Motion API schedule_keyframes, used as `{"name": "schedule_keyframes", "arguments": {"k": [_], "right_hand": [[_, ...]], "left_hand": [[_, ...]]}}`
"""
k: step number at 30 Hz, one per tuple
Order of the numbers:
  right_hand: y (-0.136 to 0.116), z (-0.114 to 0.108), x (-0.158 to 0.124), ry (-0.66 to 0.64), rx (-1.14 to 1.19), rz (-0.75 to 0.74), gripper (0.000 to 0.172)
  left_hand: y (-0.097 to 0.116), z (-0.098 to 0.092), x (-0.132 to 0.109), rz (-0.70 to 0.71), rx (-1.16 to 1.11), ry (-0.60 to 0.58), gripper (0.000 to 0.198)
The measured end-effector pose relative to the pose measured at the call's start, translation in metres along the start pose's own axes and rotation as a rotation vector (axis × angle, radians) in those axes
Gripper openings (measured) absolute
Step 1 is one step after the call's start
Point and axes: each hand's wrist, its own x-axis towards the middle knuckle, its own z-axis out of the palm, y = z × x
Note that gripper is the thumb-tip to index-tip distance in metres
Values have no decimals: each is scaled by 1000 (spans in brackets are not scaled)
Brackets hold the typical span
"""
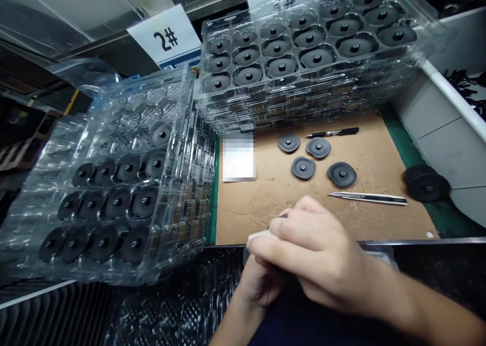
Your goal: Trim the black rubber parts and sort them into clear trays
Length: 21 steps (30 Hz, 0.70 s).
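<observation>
My right hand (319,250) is closed in front of me, over the near edge of the cardboard. A small whitish edge (258,234) shows at its fingertips, with a sliver of something dark behind it; most of what is held is hidden. Beneath it and partly covered, my left hand (260,285) is curled up against the right one. Beyond the hands, several round dark grey discs with a small central hub, one of them a disc (342,174) near the middle, lie on the cardboard (258,209). A slim craft knife (368,199) rests to the right.
A black pen (332,132) lies behind the discs. Stacked clear trays hold more discs: one stack (178,184) at left, another (266,100) at the back. Dark discs (427,184) are piled at the right wall. A "2#" sign (167,37) stands behind.
</observation>
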Motion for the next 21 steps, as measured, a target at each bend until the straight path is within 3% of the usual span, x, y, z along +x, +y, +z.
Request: {"name": "schedule_keyframes", "arguments": {"k": [2,5,8,10,13,16,18,21], "right_hand": [[8,2,1,16,84,3,22],[33,10,-14,46,164,326,20],[58,34,-48,86,222,610,22],[69,52,-70,36,228,663,22],[69,59,-76,-22,229,668,22],[46,38,-50,124,172,671,29],[21,22,-28,257,103,523,32],[-9,12,-7,197,86,158,29]], "left_hand": [[0,-2,0,15,-23,-16,51],[4,-8,-1,32,-90,-48,71],[11,-15,-4,25,-177,-113,66],[14,-16,-4,16,-211,-143,63],[15,-14,-3,0,-225,-152,60],[14,-6,-1,10,-212,-146,58],[13,-1,-1,24,-180,-107,59],[16,4,-1,36,-112,-11,55]]}}
